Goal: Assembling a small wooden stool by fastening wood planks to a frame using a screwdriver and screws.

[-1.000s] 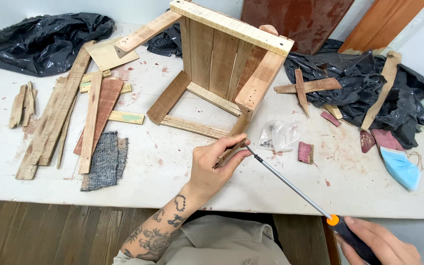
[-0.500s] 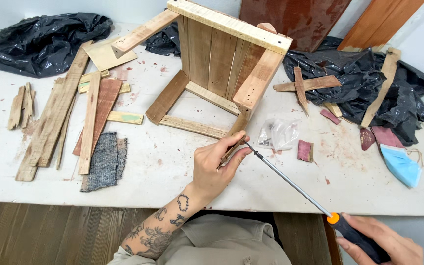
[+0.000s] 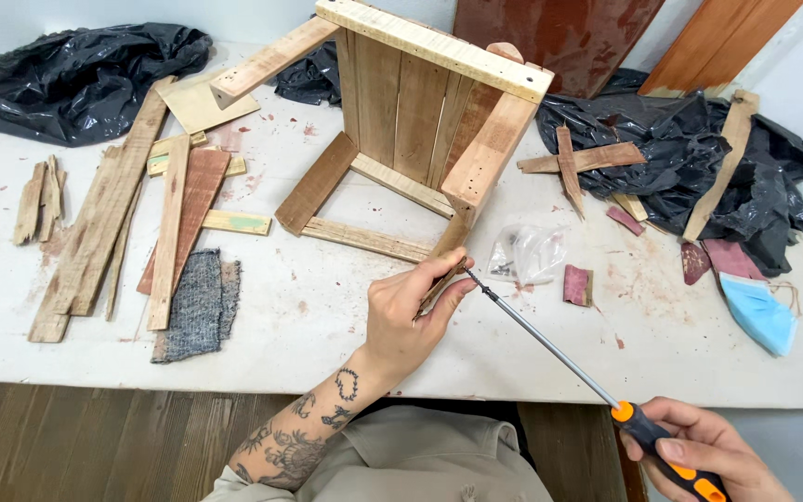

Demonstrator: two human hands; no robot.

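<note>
A wooden frame of pallet slats (image 3: 420, 121) lies tipped on the white table (image 3: 327, 307). My left hand (image 3: 411, 311) pinches the lower end of the frame's near leg (image 3: 453, 237), fingertips by the screwdriver's tip. My right hand (image 3: 699, 451), at the bottom right, grips the orange and black handle of a long screwdriver (image 3: 550, 344). Its steel shaft slants up and left, and the tip meets the leg's end beside my left fingers. Whether a screw sits at the tip is hidden.
Loose wood slats (image 3: 104, 223) and a grey cloth (image 3: 192, 302) lie at the left. A clear bag of screws (image 3: 527, 251) sits beside the frame. Black plastic sheets (image 3: 76, 74) lie at both back corners, a blue face mask (image 3: 759, 311) at the right edge.
Nothing has visibly moved; both hands and the screwdriver hold the same places.
</note>
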